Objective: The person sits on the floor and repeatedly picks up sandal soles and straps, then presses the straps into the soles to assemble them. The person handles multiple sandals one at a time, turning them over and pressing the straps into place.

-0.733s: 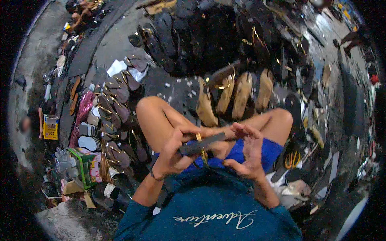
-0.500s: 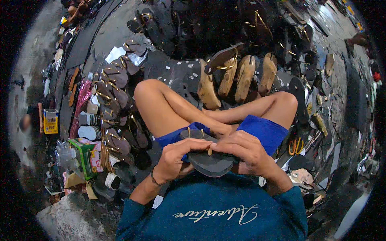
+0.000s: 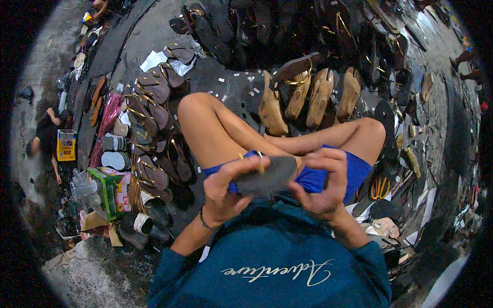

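Observation:
A dark grey sandal with thin gold straps is held over my lap, slightly blurred by motion. My left hand grips its strap end, fingers on top and thumb below. To the right of the sandal's other end, my right hand is open, with thumb and curled fingers apart. Its thumb tip is close to the sole's edge; whether they touch I cannot tell. Beyond my crossed legs stand several wooden shoe lasts, and a gold-strapped sandal lies across the tops of two of them.
Rows of gold-strapped sandals lie to my left. Near them are a stack of pale soles, a green and pink package and a yellow box. More dark sandals line the far side. Orange loops lie at right.
My right hand has let go of the sandal and moved off to the right. My left hand keeps hold of it, and the sandal has turned and risen slightly.

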Tool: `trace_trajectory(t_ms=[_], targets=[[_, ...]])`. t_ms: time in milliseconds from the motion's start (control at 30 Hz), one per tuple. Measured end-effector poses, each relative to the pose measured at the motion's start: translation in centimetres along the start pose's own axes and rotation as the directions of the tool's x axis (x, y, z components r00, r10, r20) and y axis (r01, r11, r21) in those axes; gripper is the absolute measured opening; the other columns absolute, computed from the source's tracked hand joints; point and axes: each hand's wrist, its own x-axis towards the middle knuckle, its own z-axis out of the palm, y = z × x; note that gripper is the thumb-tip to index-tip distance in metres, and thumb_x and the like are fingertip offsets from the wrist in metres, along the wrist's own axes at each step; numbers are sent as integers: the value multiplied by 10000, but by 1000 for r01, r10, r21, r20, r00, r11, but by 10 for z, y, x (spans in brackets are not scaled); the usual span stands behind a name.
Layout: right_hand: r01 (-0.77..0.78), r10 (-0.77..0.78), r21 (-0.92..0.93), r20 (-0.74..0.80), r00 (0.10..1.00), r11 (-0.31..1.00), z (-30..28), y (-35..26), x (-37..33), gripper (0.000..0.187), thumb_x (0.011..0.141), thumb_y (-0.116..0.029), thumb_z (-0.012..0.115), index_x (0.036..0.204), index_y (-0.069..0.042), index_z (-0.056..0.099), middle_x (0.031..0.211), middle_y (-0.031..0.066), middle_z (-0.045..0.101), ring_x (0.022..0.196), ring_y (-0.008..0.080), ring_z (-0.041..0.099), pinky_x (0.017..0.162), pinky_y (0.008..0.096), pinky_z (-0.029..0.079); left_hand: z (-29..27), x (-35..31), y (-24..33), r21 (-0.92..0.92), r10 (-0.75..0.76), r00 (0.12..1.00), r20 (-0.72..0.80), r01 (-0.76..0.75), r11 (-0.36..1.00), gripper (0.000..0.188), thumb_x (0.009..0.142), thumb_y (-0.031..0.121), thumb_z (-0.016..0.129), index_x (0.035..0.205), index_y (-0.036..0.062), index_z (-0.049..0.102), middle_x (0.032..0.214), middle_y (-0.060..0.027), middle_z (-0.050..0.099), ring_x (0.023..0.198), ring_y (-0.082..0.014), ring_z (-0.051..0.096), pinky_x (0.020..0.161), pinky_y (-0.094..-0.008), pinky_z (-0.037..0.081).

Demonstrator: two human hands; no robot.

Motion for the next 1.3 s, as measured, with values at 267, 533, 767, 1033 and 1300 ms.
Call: trace_trajectory(t_ms=[267,533,767,1033,1300], targets=[[-61,61,-3,-19,998,998,41,4,13,265,735,-83,773,955,-25,638,877,144,647,766,301,651,651,353,523,15,25,-7,355,-52,998,-30,59,933,437,745,-78,650,1169,27,625,1109,-146,677,968,-270,685,794,-332,552],[-15,10,70,73,997,997,2,-4,14,496,623,-32,778,1090,-25,610,1050,141,639,967,320,633,826,399,505,-11,18,2,114,-179,955,236,156,981,435,751,-23,697,1178,14,623,1139,-151,666,1032,-281,662,886,-351,524],[41,-140,163,662,736,986,-32,1,25,593,640,-100,644,1229,-59,582,1206,137,586,1140,322,562,982,435,438,-13,-3,-1,-2,-130,912,389,141,990,436,703,-6,757,1125,10,649,1143,-134,667,1066,-275,649,936,-350,508],[-23,-118,184,716,688,983,-18,14,24,478,608,-102,702,1072,-63,596,1177,134,573,1222,328,495,1014,448,390,-11,-12,-8,-9,-110,923,369,122,992,363,683,-30,750,1019,16,621,1120,-137,671,1042,-279,659,902,-337,522],[-238,234,-196,-43,971,951,-24,157,100,605,681,-211,812,1196,-12,565,1210,172,557,1128,347,523,978,401,418,7,24,0,-131,-338,909,-244,314,940,378,756,-46,678,1108,-38,543,1032,-153,652,939,-223,658,823,-340,547]])
